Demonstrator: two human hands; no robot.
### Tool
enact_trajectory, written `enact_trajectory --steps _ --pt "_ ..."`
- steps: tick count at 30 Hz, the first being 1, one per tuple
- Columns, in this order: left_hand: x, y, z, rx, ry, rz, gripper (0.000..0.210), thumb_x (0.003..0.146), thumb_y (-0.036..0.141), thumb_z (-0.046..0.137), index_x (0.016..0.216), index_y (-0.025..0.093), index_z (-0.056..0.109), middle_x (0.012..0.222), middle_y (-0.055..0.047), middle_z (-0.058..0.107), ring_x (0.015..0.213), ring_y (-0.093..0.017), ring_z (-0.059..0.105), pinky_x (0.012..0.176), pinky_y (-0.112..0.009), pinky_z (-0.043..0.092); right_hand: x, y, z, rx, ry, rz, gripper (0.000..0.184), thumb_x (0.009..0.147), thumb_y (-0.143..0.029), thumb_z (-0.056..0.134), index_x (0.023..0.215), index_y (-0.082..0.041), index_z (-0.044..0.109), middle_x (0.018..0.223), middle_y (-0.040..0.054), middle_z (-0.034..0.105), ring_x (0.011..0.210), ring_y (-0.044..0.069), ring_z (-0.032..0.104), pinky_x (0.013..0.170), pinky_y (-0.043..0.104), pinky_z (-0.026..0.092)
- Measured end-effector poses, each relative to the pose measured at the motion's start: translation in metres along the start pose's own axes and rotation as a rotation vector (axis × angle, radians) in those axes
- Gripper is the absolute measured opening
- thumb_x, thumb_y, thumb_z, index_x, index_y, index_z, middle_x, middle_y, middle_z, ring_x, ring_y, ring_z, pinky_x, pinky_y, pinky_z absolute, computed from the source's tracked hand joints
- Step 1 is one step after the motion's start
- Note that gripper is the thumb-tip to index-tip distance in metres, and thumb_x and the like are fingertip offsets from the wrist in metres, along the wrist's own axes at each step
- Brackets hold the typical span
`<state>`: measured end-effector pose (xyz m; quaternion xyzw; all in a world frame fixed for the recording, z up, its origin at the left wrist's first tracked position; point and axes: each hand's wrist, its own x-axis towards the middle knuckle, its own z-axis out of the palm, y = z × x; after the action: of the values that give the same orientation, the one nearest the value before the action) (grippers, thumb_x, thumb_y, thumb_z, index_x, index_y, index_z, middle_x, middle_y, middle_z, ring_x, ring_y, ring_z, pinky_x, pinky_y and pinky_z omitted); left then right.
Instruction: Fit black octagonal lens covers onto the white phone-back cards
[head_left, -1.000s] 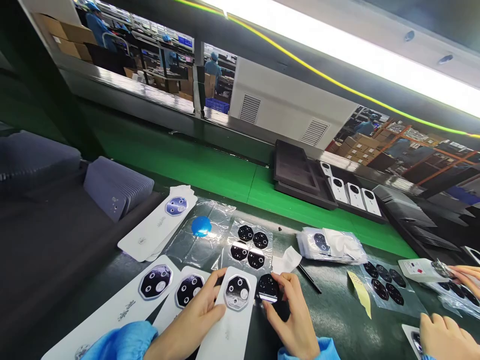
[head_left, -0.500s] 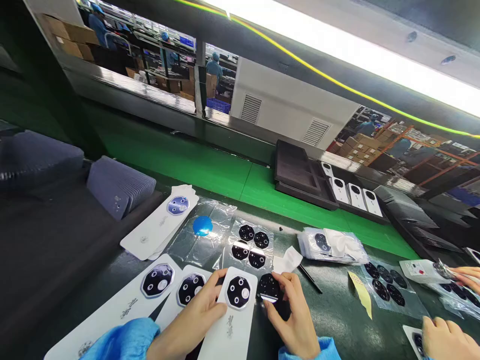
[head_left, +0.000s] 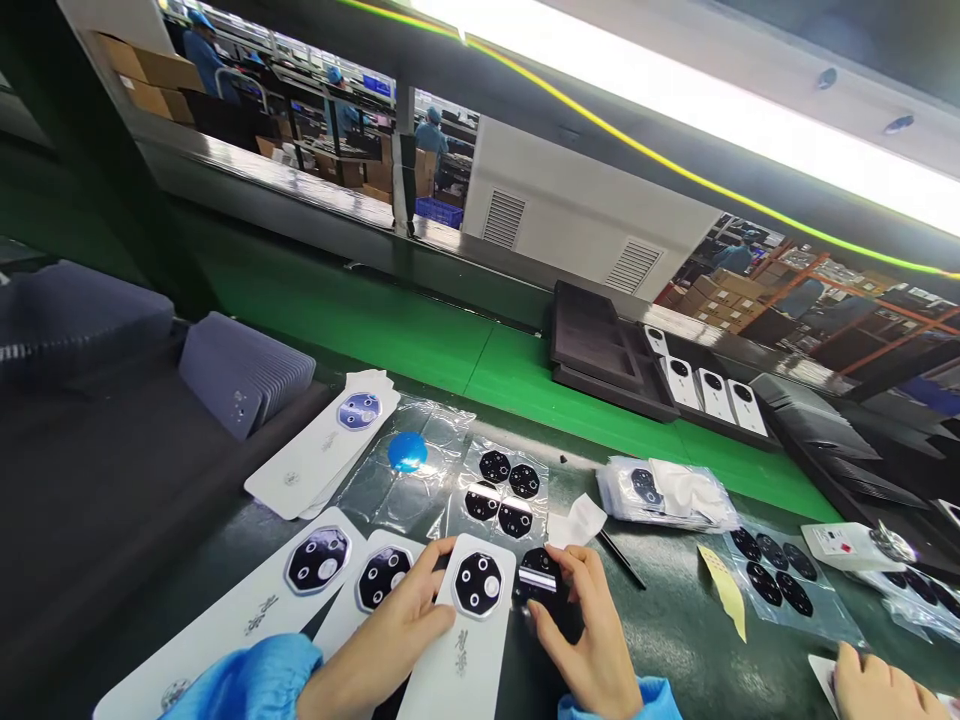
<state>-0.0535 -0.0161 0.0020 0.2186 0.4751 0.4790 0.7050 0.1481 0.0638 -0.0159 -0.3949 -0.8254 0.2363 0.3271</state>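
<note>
Left hand: our left hand point(head_left: 405, 618) is drawn in on the near-left edge of a long white round-cornered panel point(head_left: 471, 640), thumb and fingers together on that edge.
Right hand: our right hand point(head_left: 596, 630) has forefinger and thumb parted only by the width of a glossy black many-sided plate point(head_left: 536, 578), tips on its rim.
Plate's place: just beside the panel's right edge; we cannot tell whether it is lifted or rests on the dark green tabletop point(head_left: 660, 650).
Glossy face: a bright band of light lies across the plate, so we might miss a speck or scratch there; a thumb sliding inward from the rim could leave a smear.
Rim pinch: we judge the hold slight; if the tips roll, the plate could slip and knock the panel's black octagonal window point(head_left: 478, 587).
Left forearm: it crosses over a second white panel point(head_left: 390, 545) with a black window; the puffy blue sleeve point(head_left: 259, 675) could drag or scuff what lies beneath.
Near clutter: a crumpled white tissue point(head_left: 579, 520) and a slim black stick point(head_left: 622, 560) sit near the right fingertips, where a careless sweep could catch either.
</note>
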Motion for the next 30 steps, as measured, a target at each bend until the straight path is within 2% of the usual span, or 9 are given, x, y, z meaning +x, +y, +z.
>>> enact_trajectory --steps 6,21,30 --pt "-0.0003 0.0003 -0.0004 0.000 0.006 0.002 0.081 0.068 0.021 0.058 0.142 0.023 0.023 0.120 -0.006 0.065 0.092 -0.021 0.067 0.077 -0.029 0.050 -0.0003 -0.0016 0.0007 0.028 -0.004 0.014 0.036 0.082 -0.018 0.051 0.117 -0.027 0.050 0.099 0.0043 0.048 0.084 0.019 0.050 0.072 0.030 0.049" --pt "-0.0010 0.0006 -0.0014 0.003 -0.016 0.006 0.082 0.073 0.021 0.057 0.145 0.023 0.016 0.127 -0.008 0.062 0.097 -0.022 0.066 0.080 -0.030 0.051 -0.0002 0.0001 0.0007 0.016 0.019 0.008 0.035 0.082 -0.020 0.052 0.116 -0.026 0.052 0.097 0.0052 0.049 0.082 0.020 0.051 0.068 0.030 0.049" --pt "0.0012 -0.0022 -0.0029 -0.007 -0.038 0.029 0.081 0.073 0.023 0.060 0.144 0.027 0.019 0.126 -0.007 0.062 0.097 -0.022 0.066 0.080 -0.030 0.051 -0.0004 0.0006 0.0014 -0.008 0.032 0.000 0.034 0.082 -0.022 0.052 0.116 -0.024 0.053 0.096 0.0058 0.050 0.081 0.020 0.051 0.066 0.030 0.050"
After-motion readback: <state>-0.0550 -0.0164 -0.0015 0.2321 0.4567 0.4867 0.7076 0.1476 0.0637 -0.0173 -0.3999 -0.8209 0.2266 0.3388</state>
